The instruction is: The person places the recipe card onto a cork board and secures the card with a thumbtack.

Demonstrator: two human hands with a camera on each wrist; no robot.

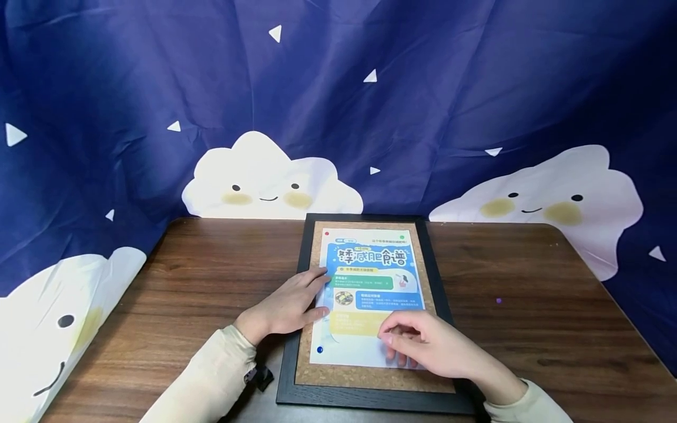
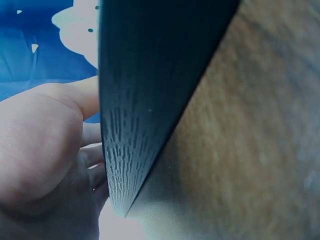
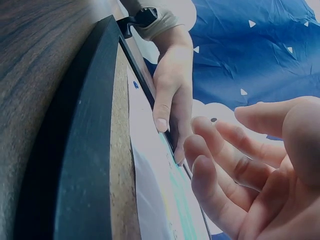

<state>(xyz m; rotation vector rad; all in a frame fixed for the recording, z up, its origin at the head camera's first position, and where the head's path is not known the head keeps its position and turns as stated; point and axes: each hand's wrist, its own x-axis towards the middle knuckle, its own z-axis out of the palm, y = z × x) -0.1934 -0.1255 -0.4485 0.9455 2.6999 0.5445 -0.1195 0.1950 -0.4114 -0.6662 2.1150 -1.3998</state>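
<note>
A printed poster sheet (image 1: 370, 343) in blue, green and yellow lies on a black-framed cork board (image 1: 370, 376). Pins stand at three of its corners: red (image 1: 327, 233) at top left, green (image 1: 402, 237) at top right, blue (image 1: 319, 349) at bottom left. My left hand (image 1: 288, 304) lies across the board's left edge, its fingertips resting on the sheet. Over the sheet's lower right corner is my right hand (image 1: 431, 346), hiding that corner. In the right wrist view its fingers (image 3: 220, 192) are loosely bent, with nothing visible between them.
A small purple pin (image 1: 499, 300) lies on the brown wooden table (image 1: 529, 352), right of the board. Behind the table hangs a dark blue cloth (image 1: 402, 117) with white clouds and triangles. A black strap (image 1: 259, 377) is on the left wrist.
</note>
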